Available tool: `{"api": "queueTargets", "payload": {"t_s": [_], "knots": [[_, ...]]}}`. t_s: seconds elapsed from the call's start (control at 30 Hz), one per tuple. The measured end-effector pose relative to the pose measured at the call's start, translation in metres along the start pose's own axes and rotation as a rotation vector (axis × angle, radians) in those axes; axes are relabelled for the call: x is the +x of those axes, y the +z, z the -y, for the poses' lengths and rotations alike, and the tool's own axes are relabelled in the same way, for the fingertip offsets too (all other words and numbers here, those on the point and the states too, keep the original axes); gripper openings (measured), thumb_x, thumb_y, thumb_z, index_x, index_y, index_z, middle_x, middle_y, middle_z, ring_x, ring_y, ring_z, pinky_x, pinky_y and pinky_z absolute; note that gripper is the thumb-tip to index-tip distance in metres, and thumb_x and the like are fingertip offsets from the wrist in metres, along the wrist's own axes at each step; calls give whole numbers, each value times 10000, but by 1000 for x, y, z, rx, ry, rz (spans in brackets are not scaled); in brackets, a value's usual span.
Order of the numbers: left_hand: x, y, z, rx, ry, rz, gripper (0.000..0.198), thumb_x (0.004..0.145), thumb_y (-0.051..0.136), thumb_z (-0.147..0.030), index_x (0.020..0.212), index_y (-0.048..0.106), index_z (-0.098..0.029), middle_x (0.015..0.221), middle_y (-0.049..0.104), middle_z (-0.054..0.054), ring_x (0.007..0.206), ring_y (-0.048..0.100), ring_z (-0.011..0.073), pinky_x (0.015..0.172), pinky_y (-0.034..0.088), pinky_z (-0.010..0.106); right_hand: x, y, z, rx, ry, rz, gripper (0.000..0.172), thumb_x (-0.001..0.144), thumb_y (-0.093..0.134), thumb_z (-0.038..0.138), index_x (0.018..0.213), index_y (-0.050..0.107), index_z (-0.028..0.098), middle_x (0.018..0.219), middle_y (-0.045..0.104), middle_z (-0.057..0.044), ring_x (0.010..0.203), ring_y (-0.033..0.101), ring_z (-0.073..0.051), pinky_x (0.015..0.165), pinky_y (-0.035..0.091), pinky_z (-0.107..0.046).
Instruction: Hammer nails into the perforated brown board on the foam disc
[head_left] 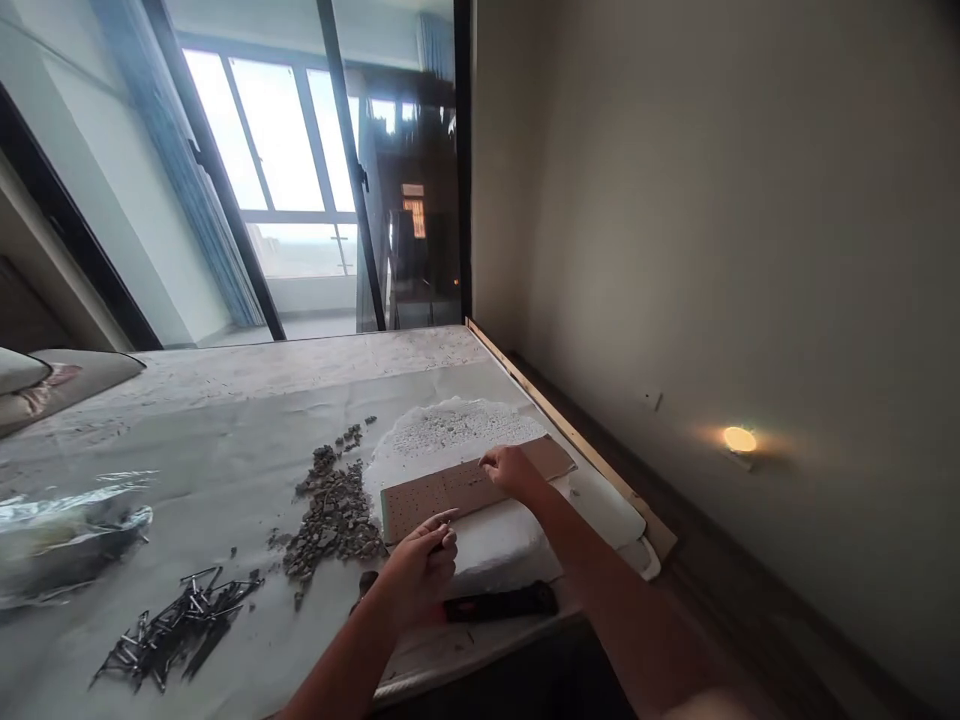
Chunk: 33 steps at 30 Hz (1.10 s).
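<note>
A brown perforated board (pixel 450 493) lies on a white foam slab (pixel 510 545) near the table's front right. My left hand (pixel 420 570) is closed in a pinch on a thin dark nail, held just in front of the board's near edge. My right hand (pixel 512 468) rests on the board's middle with its fingers curled and pinched together; what they hold is too small to make out.
A heap of small grey-brown bits (pixel 334 510) lies left of the board, and a pile of dark nails (pixel 176 625) sits at front left. A black-handled tool (pixel 499 602) lies at the table's front edge. Crumpled plastic film (pixel 67 535) is at far left. A wooden strip (pixel 562 430) edges the right side.
</note>
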<state>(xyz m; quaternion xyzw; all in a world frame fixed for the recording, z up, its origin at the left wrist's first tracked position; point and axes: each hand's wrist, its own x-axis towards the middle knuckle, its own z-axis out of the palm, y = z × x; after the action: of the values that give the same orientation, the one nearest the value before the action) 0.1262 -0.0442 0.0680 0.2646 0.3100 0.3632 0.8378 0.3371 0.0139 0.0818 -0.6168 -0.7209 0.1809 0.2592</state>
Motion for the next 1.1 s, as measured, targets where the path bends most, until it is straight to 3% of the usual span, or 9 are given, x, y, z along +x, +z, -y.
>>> {"api": "queueTargets", "payload": {"t_s": [0.17,0.33,0.67,0.9,1.1], "knots": [[7,-9,-1,-27,2,-69,244,774,553,-46,1002,541,-131,638,486,-21,441,351,18,412,274,131,5,10,-1,-192,-71,104,264,837,492,196,943,732,170,1029,687,-82,832,629,-165,661,445,-213],[12,-10,-1,-57,-17,-124,287,782,508,-26,1051,520,-123,638,495,-12,439,363,25,411,275,132,15,21,3,-361,-185,169,273,858,460,174,873,732,152,959,682,-104,843,611,-178,717,430,-244],[20,-11,0,-173,-58,-284,246,791,394,28,981,499,-88,584,439,-32,389,308,7,378,209,113,12,39,5,-510,-299,157,235,796,452,38,802,678,104,898,665,-151,842,610,-211,712,424,-283],[21,-19,3,-247,-47,-296,245,797,385,24,985,492,-91,590,445,-28,381,318,10,367,201,111,10,45,8,-525,-284,133,251,772,432,-1,849,650,98,938,652,-153,856,609,-219,714,426,-284],[25,-33,3,-269,-62,-236,254,791,421,29,1008,491,-83,599,447,-28,393,334,13,378,214,117,12,41,11,-510,-240,121,227,855,409,102,894,633,117,968,641,-134,808,611,-191,665,426,-263]]}}
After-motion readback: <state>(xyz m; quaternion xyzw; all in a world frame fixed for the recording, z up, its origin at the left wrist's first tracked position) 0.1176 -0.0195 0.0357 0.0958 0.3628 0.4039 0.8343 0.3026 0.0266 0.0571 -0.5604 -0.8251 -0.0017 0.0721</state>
